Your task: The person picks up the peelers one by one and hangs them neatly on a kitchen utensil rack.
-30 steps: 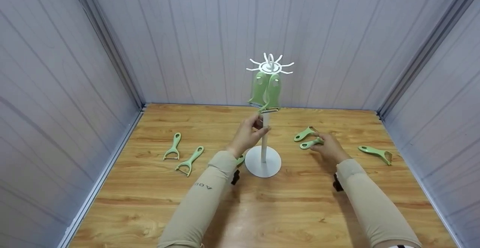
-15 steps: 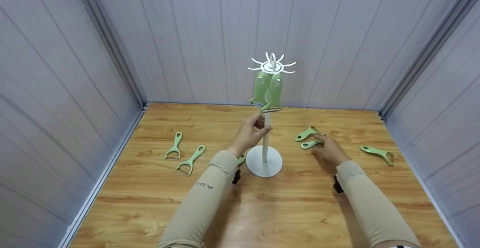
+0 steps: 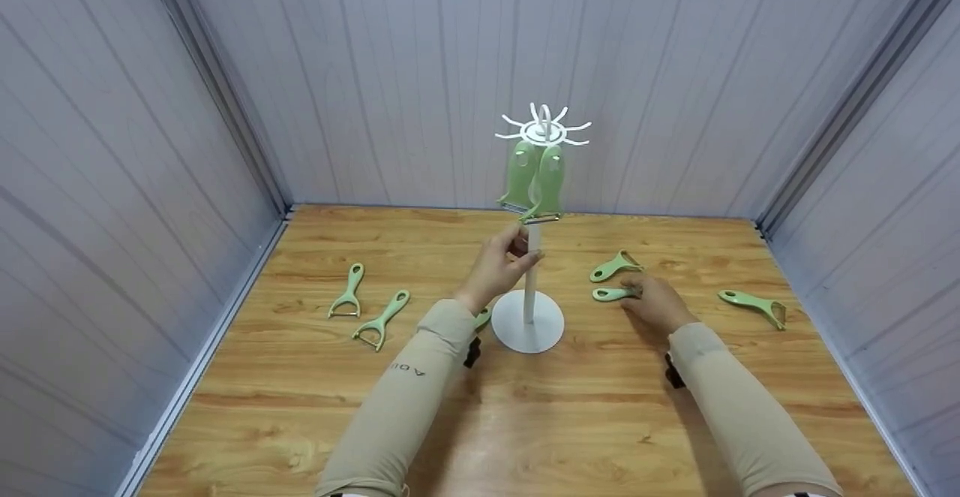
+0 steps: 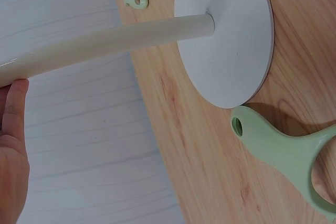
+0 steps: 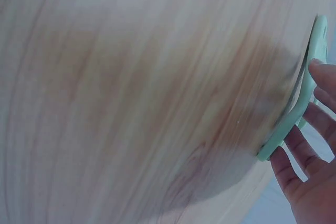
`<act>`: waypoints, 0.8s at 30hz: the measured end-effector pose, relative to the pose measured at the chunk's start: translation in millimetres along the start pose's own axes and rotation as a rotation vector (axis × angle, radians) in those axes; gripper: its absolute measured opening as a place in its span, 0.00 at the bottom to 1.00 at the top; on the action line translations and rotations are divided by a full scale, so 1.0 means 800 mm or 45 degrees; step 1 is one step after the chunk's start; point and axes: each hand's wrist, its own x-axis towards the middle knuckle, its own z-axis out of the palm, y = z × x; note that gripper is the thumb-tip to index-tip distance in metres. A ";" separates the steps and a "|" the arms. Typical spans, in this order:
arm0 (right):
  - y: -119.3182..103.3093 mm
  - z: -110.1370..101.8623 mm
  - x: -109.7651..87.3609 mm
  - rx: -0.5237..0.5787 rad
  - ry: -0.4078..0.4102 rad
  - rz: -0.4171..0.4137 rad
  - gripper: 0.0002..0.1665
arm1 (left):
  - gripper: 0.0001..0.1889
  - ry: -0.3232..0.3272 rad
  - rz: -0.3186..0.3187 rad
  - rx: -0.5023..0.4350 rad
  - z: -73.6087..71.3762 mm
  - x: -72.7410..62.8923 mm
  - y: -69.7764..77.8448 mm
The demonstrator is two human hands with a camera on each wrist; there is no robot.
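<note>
My left hand (image 3: 496, 268) grips the white pole (image 3: 532, 275) of a display stand partway up, thumb on one side. Two green Y-shaped peelers, a left one (image 3: 519, 174) and a right one (image 3: 551, 182), hang from the stand's hook ring (image 3: 543, 132). Right of the stand, my right hand (image 3: 654, 303) holds a green peeler (image 5: 307, 90) low at the table, its handle pointing left toward the stand. Thumb and fingertips touch it in the right wrist view; its head is mostly hidden by the hand in the head view. Another peeler (image 3: 615, 266) lies just behind it.
Two peelers, one farther back (image 3: 347, 292) and one nearer (image 3: 382, 321), lie on the left of the wooden table (image 3: 525, 422). One peeler (image 4: 283, 150) lies beside the round white base (image 4: 231, 66). Another peeler (image 3: 754, 308) is at far right. Panel walls enclose the table.
My right hand has shifted the peeler slightly left and toward me, widening its gap from the peeler behind. My left hand keeps its grip on the pole.
</note>
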 end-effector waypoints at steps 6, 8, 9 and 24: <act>-0.004 0.000 0.001 -0.050 -0.003 -0.014 0.23 | 0.08 0.008 -0.014 0.000 0.001 -0.001 0.001; -0.007 0.001 0.001 -0.078 0.005 -0.028 0.19 | 0.08 0.009 -0.016 -0.004 0.001 -0.001 0.002; -0.008 0.002 0.001 -0.084 0.010 -0.028 0.18 | 0.07 0.010 -0.017 -0.007 0.001 -0.001 0.002; -0.023 0.008 -0.004 -0.151 -0.005 -0.013 0.10 | 0.07 0.004 -0.006 -0.029 0.000 -0.001 0.002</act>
